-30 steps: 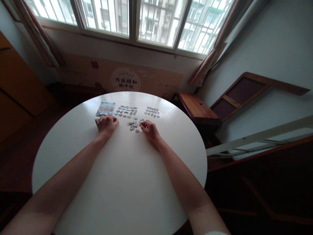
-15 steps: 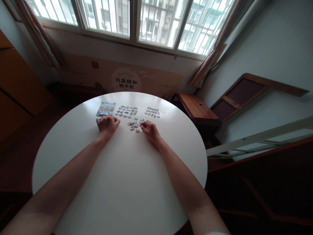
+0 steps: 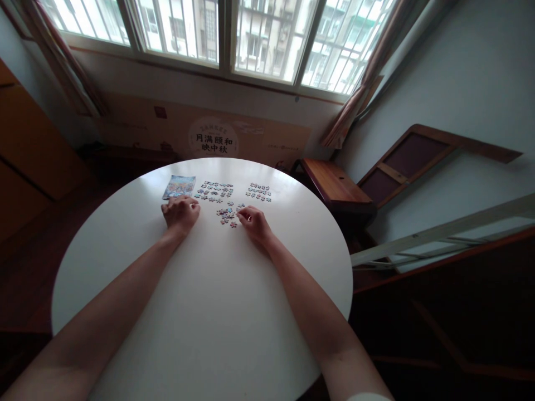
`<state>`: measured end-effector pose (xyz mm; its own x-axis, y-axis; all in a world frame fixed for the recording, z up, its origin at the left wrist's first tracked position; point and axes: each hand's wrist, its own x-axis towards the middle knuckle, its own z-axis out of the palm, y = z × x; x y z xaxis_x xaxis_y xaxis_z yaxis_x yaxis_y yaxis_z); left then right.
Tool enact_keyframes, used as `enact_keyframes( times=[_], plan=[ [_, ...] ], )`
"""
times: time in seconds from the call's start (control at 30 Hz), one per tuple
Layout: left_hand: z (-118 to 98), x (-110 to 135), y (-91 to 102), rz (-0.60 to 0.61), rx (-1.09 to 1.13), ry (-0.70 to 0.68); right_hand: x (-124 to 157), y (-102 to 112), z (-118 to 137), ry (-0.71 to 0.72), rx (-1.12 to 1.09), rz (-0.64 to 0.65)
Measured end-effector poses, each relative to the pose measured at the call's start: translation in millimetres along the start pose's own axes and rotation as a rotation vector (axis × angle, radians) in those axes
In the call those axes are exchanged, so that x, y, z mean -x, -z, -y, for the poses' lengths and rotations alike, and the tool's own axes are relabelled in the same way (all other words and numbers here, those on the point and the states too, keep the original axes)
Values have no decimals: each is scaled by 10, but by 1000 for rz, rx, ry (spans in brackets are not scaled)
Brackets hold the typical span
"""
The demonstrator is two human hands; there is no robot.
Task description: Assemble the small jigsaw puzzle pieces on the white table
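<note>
My left hand [image 3: 180, 213] rests on the white table with its fingers curled in, just below a picture sheet [image 3: 179, 186] in blue and orange. Whatever those fingers hold, if anything, is hidden. My right hand [image 3: 254, 223] is closed in a pinch at the right edge of a loose pile of jigsaw puzzle pieces [image 3: 226, 214]; I cannot make out what is between the fingertips. Behind the pile, more puzzle pieces [image 3: 214, 191] lie spaced out in rows. A second group of pieces [image 3: 259, 192] forms neat rows farther right.
The round white table [image 3: 204, 312] fills the middle of the view. Beyond its right edge stands a wooden stool or bench [image 3: 334, 181]. A barred window [image 3: 267, 42] and a printed wall banner [image 3: 251, 131] are at the back.
My left hand has shifted very slightly, its thumb side turning a little. My right hand stays at the pile's edge. The whole view has drifted slightly.
</note>
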<state>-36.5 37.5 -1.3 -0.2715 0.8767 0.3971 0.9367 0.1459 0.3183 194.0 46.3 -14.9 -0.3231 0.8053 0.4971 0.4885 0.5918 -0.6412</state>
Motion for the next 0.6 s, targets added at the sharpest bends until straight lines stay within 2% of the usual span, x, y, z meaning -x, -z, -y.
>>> enact_keyframes(
  times=[0.6],
  plan=[
    [-17,8,0,88,-42,6,5,-1,-10,-16,19,10]
  ],
)
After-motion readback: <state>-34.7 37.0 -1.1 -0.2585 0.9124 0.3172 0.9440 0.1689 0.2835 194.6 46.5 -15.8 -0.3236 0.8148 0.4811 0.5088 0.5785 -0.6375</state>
